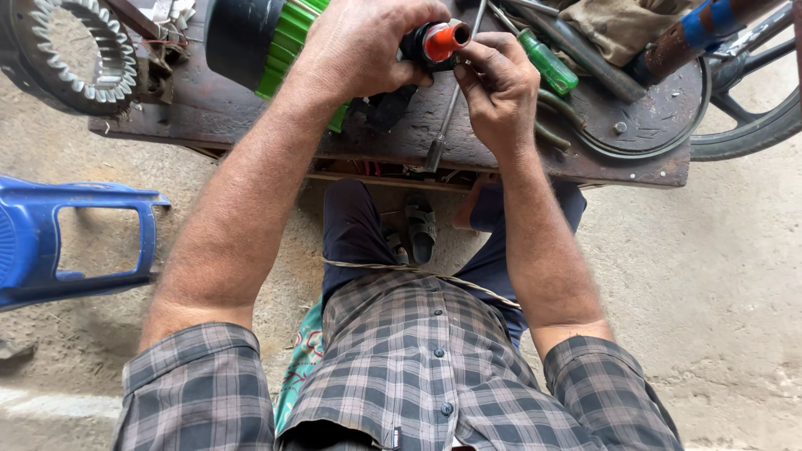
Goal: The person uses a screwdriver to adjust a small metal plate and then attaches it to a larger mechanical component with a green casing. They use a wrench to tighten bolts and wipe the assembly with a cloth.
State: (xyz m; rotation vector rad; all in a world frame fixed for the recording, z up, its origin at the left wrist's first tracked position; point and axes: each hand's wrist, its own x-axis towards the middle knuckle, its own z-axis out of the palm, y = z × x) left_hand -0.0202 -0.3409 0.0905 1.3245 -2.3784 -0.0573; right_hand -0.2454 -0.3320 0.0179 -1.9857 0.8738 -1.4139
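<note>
Head cam shows the left hand [363, 46] wrapped tight around a black part with an orange cap [445, 40] at the workbench's [251, 117] near edge, right hand [499, 92] pinching it, so a slip could drop it off the edge.

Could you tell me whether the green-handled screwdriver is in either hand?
No, the green-handled screwdriver lies on the bench, while both hands grip the orange-tipped part.

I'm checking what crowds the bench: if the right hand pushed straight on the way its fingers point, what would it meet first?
Most likely the orange-tipped black part, which the right hand already pinches; just beyond sits the left hand. Depth is hard to judge.
</note>
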